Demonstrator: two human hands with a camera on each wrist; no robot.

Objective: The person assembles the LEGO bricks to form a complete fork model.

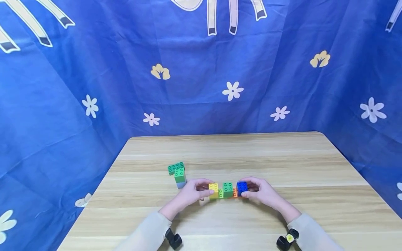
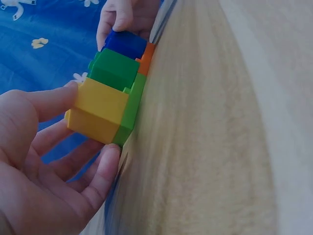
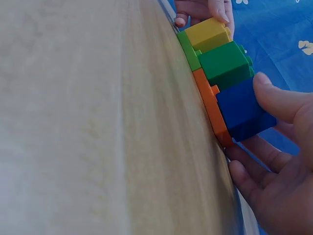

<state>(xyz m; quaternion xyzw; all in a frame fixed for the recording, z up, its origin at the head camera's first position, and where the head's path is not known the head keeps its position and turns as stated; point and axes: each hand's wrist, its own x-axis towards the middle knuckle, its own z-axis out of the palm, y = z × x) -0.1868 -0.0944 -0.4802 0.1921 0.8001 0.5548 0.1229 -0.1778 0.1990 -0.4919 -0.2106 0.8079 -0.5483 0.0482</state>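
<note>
On the desk [image 1: 220, 153], the block row [image 1: 228, 191] lies long axis left to right (green block [image 2: 113, 67] in the middle). Left hand [image 1: 192, 192] pinches the yellow block [image 1: 213, 191] at its left end, right hand [image 1: 263, 191] the blue block [image 1: 242, 188] at its right; neither is nearer.

At lower centre of my remote head view I see smooth plastic on the yellow brick [image 1: 214, 195], green brick [image 1: 228, 191] and blue brick [image 1: 242, 188]. The tabletop [image 1: 238, 153] looks like smooth, grained wood; the backdrop [image 1: 194, 87] across the top is creased, matt cloth.
</note>
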